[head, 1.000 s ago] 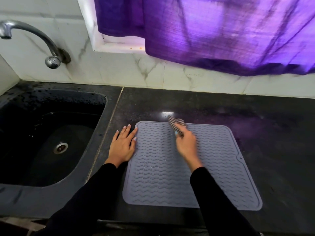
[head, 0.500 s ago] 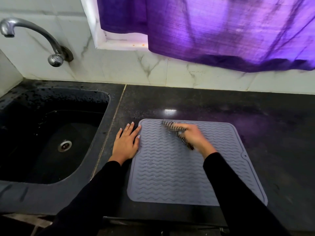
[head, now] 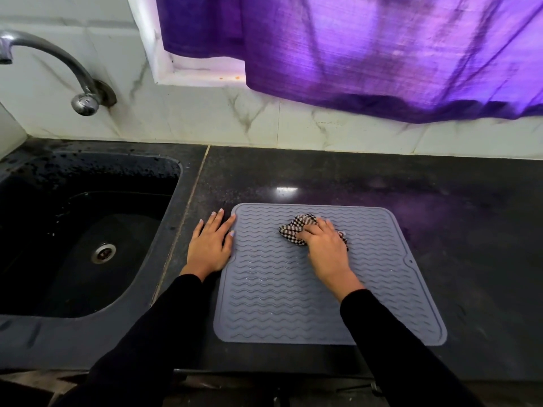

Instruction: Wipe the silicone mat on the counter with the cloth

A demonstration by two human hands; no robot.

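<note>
near the mat's (head: 323, 289) far edge, the right hand (head: 324, 248) gripped the bunched cloth (head: 293, 227); the left hand (head: 210, 245) lay flat, fingers straight, at its left edge.

Mat (head: 293, 289): matt grey silicone, wavy raised ribs, a few wet glints. Cloth (head: 296, 227): soft woven fabric, black-and-white check, crumpled. Surface (head: 440, 201): dark polished stone, speckled, glossy enough to reflect light. Sink (head: 88, 333): dark matt basin, wet droplets along the rim, shiny metal drain. Tap (head: 58, 60): chromed metal. Wall (head: 205, 118): glossy marble-look tile. Curtain (head: 382, 54): thin purple woven cloth, translucent.
</note>
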